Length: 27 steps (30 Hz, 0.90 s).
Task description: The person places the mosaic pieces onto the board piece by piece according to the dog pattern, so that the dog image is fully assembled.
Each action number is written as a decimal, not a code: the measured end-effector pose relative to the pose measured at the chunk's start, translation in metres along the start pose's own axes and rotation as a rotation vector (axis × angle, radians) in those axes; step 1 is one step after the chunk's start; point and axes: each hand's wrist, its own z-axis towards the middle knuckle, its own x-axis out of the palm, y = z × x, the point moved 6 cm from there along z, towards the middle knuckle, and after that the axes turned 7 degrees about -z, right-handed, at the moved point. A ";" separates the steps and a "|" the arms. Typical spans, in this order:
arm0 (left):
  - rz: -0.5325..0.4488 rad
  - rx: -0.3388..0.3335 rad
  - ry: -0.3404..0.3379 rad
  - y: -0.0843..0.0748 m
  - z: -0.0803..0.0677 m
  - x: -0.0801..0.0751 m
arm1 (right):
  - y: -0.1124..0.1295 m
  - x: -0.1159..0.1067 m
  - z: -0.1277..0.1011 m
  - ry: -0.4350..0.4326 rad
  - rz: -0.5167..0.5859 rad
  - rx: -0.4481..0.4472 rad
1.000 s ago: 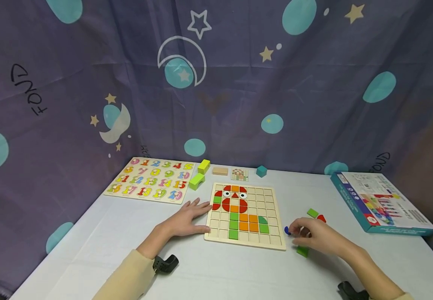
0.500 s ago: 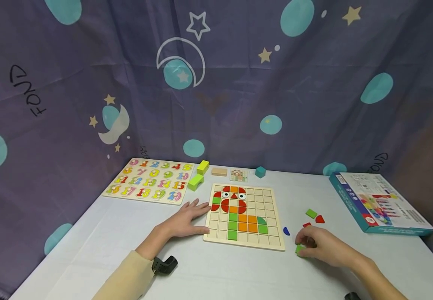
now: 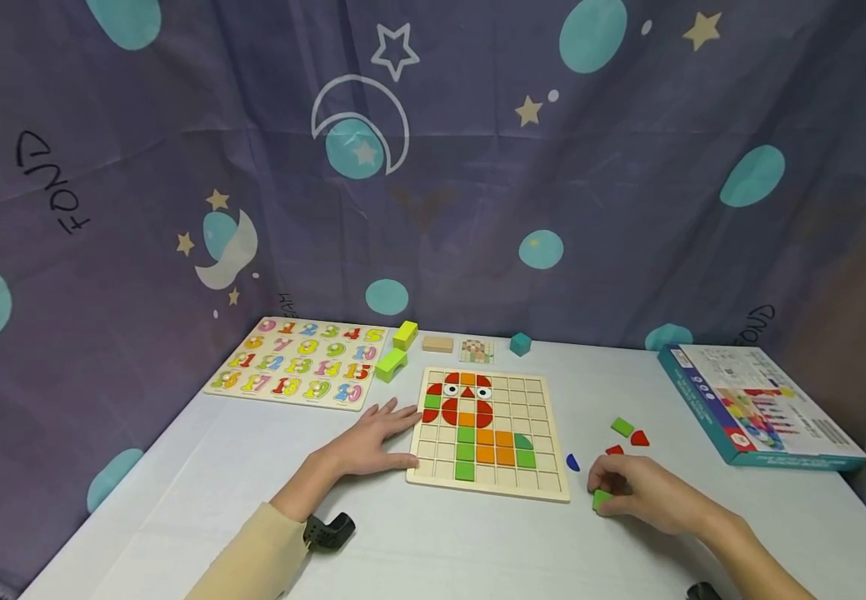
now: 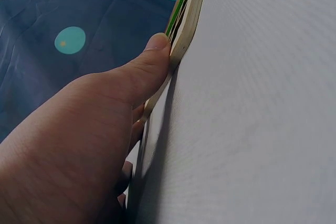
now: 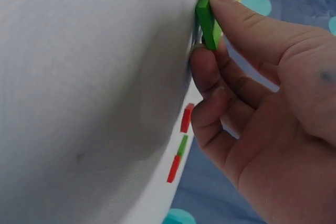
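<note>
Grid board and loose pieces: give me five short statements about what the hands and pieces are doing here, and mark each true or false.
1. The right hand pinches a green square piece on the table. True.
2. The left hand holds a red piece above the grid board. False: it lies flat on the table with its thumb against the board's left edge and holds nothing.
3. A blue piece lies on the table between the board and the right hand. True.
4. The number puzzle lies to the right of the grid board. False: it lies to the left, toward the back.
5. The game box is stacked on the grid board. False: it lies apart, at the table's right side.
</note>
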 end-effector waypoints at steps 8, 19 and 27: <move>0.007 0.010 -0.003 0.002 0.001 0.001 | 0.001 -0.002 0.002 -0.003 0.013 0.015; 0.003 0.003 0.001 0.000 0.001 0.000 | 0.022 -0.002 0.016 -0.035 0.059 -0.068; -0.001 0.006 0.004 -0.001 0.000 0.000 | 0.047 0.002 0.039 -0.074 0.039 -0.144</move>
